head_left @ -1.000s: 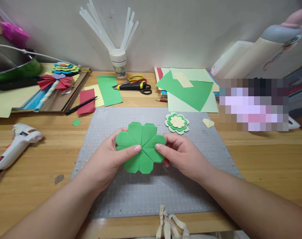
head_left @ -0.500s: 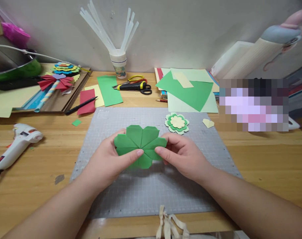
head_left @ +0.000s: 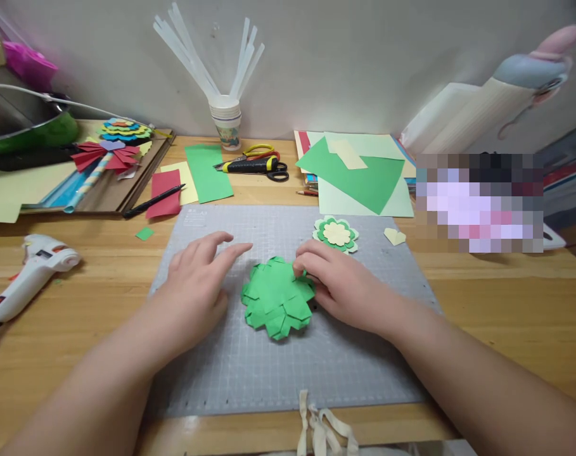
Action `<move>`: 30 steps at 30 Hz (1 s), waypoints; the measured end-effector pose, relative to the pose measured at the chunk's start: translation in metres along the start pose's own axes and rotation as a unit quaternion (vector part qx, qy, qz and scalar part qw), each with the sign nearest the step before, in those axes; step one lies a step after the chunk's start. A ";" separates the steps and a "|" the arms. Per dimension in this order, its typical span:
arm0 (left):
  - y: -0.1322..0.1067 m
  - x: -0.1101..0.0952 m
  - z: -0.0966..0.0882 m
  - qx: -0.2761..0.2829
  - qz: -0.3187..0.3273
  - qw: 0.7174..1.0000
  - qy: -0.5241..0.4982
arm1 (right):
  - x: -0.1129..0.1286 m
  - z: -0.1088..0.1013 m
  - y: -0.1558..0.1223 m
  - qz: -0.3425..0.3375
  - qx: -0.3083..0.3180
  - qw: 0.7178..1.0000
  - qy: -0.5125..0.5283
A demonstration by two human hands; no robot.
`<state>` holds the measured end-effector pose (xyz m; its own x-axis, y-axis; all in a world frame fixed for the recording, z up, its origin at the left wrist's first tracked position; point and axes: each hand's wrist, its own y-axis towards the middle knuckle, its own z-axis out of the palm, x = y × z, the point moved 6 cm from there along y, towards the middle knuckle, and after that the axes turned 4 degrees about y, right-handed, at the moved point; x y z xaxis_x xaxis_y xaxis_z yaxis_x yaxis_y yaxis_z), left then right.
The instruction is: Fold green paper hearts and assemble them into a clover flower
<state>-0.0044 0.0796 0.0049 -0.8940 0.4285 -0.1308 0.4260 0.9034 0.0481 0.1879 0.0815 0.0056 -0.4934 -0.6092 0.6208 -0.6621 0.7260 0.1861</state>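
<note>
Cups (head_left: 227,126) contain white sticks (head_left: 191,61); right hand (head_left: 342,282) holds green flower (head_left: 277,294).

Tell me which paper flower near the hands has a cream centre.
The layered flower beyond the right hand; the plain flower touching that hand is green throughout.

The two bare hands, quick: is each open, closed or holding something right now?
Left hand: open, holding nothing, beside the green folded-paper flower.
Right hand: closed, holding that flower by its edge.

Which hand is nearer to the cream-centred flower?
Right. The right hand is just in front of the cream-centred flower; the left hand is farther off, to its left.
</note>
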 end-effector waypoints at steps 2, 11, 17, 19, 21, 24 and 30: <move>0.001 0.005 -0.002 0.005 -0.011 1.000 -0.011 | 0.001 0.002 0.000 0.009 0.042 0.999 -0.031; -0.009 -0.003 0.002 0.070 -0.048 0.996 -0.038 | -0.012 -0.004 -0.015 0.248 0.087 0.964 -0.046; -0.017 -0.026 0.000 0.071 -0.012 0.997 0.029 | -0.008 -0.002 -0.015 0.212 0.111 0.969 -0.060; -0.017 -0.029 0.001 0.084 -0.007 0.996 0.035 | -0.010 -0.002 -0.014 0.209 0.106 0.970 -0.057; -0.017 -0.031 0.002 0.090 -0.003 0.995 0.030 | -0.012 -0.001 -0.014 0.209 0.100 0.971 -0.052; -0.017 -0.029 0.002 0.091 -0.016 0.996 0.015 | -0.015 -0.001 -0.015 0.207 0.097 0.972 -0.049; -0.019 -0.024 0.007 0.128 -0.053 0.990 0.008 | -0.016 -0.001 -0.018 0.211 0.093 0.971 -0.056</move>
<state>0.0102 0.0523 0.0004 -0.9369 0.3333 -0.1059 0.3489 0.9115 -0.2178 0.2082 0.0787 -0.0067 -0.7945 -0.3085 0.5230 -0.4726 0.8549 -0.2138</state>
